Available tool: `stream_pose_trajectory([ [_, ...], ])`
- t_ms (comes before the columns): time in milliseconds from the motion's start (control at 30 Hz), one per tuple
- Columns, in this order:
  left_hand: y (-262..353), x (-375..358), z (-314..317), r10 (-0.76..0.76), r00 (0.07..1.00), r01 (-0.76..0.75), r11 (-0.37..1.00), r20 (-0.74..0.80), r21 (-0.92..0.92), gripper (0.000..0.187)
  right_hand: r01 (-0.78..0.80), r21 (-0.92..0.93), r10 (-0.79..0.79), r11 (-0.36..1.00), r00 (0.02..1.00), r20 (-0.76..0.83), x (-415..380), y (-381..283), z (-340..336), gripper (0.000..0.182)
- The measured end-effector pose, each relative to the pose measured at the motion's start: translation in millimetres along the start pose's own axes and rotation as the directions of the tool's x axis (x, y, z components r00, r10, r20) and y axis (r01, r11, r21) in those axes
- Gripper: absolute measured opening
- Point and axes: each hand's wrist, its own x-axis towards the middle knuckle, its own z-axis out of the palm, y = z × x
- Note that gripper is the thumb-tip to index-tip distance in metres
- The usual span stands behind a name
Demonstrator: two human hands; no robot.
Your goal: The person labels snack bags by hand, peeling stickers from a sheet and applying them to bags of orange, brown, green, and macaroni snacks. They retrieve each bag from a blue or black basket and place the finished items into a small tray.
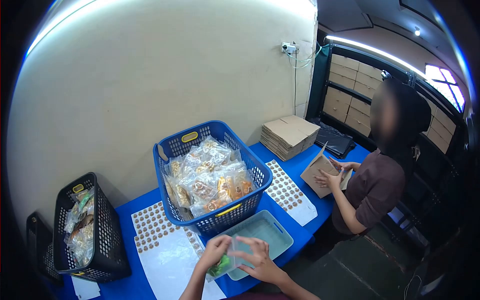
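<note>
In front of my body, my left hand (216,252) is closed on the upper edge of a small clear plastic bag (220,266) with something bright green inside. My right hand (261,261) is at the other side of the bag, its fingers spread and the fingertips close to the plastic. Whether they touch it I cannot make out. Below the hands stands a pale translucent plastic tray (277,243). Just behind it, a blue laundry-type basket (200,227) is heaped with clear bags of snack-like pieces (205,172), several bearing round brown labels.
Sticker sheets (150,220) lie on the blue table (131,202). Black baskets (112,235) stand at left, one with filled bags. Flattened cardboard (290,132) is stacked at the back. At right, a person (370,190) handles a cardboard box (316,175); shelves hold boxes (345,102).
</note>
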Motion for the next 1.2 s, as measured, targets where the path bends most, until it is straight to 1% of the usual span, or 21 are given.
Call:
stream_pose_trajectory([
  [33,-11,1,5,0.034,0.990,-0.040,0.998,0.137,0.040,0.022,0.013,0.037,-0.014,0.999,0.999,0.034,-3,3,4,0.014],
  [67,-17,0,9,-0.016,0.982,0.003,0.998,0.190,0.069,0.023,0.026,0.074,-0.031,0.997,0.997,0.068,-8,10,11,0.014],
  [100,-9,-2,10,0.019,0.989,-0.023,0.999,0.147,0.025,0.024,0.041,0.113,-0.052,0.993,0.993,0.102,-10,15,16,0.013],
  [167,14,-8,10,0.087,0.995,-0.084,0.995,0.052,-0.060,0.024,-0.050,0.112,0.044,0.993,0.998,0.050,-13,23,14,0.011],
  [200,10,-10,2,0.091,0.996,-0.090,0.996,0.025,-0.017,0.025,-0.094,0.114,0.092,0.989,0.995,0.026,-14,27,13,0.011],
  [300,43,-30,-15,0.088,0.989,-0.104,0.986,0.120,0.134,0.027,-0.199,0.261,0.198,0.945,0.980,0.031,-14,35,9,0.012],
  [333,47,-34,-15,0.124,0.981,-0.149,0.974,0.150,0.168,0.029,-0.171,0.293,0.175,0.941,0.985,0.014,-11,31,9,0.011],
  [367,57,-39,-8,0.203,0.973,-0.224,0.947,0.112,0.228,0.025,-0.170,0.325,0.174,0.930,0.985,0.014,-9,29,12,0.011],
  [433,53,-42,3,0.310,0.951,-0.296,0.888,0.019,0.351,0.015,-0.167,0.389,0.174,0.906,0.985,0.017,-7,23,19,0.010],
  [533,39,-48,1,0.419,0.897,-0.340,0.855,-0.137,0.391,0.008,-0.163,0.535,0.180,0.829,0.983,0.021,-3,13,26,0.010],
  [667,44,-60,-5,0.496,0.806,-0.320,0.825,-0.323,0.466,0.007,-0.282,0.550,0.249,0.786,0.959,0.135,-1,-8,34,0.016],
  [700,45,-61,-8,0.521,0.761,-0.285,0.803,-0.386,0.523,0.007,-0.296,0.558,0.246,0.776,0.955,0.164,-2,-11,38,0.016],
  [767,50,-64,-19,0.522,0.724,-0.236,0.802,-0.452,0.549,0.007,-0.312,0.576,0.231,0.756,0.950,0.211,0,-14,45,0.016],
  [800,51,-66,-23,0.570,0.682,-0.248,0.770,-0.459,0.588,0.008,-0.306,0.582,0.210,0.754,0.951,0.227,0,-15,48,0.016],
  [900,53,-73,-46,0.524,0.564,-0.116,0.816,-0.639,0.566,0.013,-0.276,0.568,0.126,0.775,0.949,0.288,-6,-12,59,0.015],
  [967,55,-76,-80,0.307,0.325,-0.259,0.938,-0.894,0.228,0.023,-0.235,0.526,0.042,0.817,0.935,0.352,-17,0,73,0.015],
  [1033,64,-93,-114,0.328,0.201,-0.300,0.918,-0.923,0.261,0.028,-0.332,0.562,0.090,0.758,0.906,0.414,-34,13,84,0.013],
  [1100,74,-101,-123,0.314,0.130,-0.369,0.896,-0.940,0.248,0.027,-0.401,0.599,0.142,0.693,0.891,0.432,-34,28,89,0.012],
  [1133,81,-103,-117,0.248,0.192,-0.429,0.891,-0.949,0.147,0.026,-0.427,0.625,0.180,0.654,0.890,0.419,-31,32,89,0.011],
  [1167,83,-104,-111,0.265,0.282,-0.496,0.863,-0.922,0.097,0.021,-0.454,0.649,0.222,0.610,0.885,0.410,-32,35,89,0.010],
  [1200,66,-101,-110,0.295,0.395,-0.637,0.770,-0.870,-0.028,0.016,-0.456,0.646,0.217,0.612,0.882,0.418,-29,38,88,0.008],
])
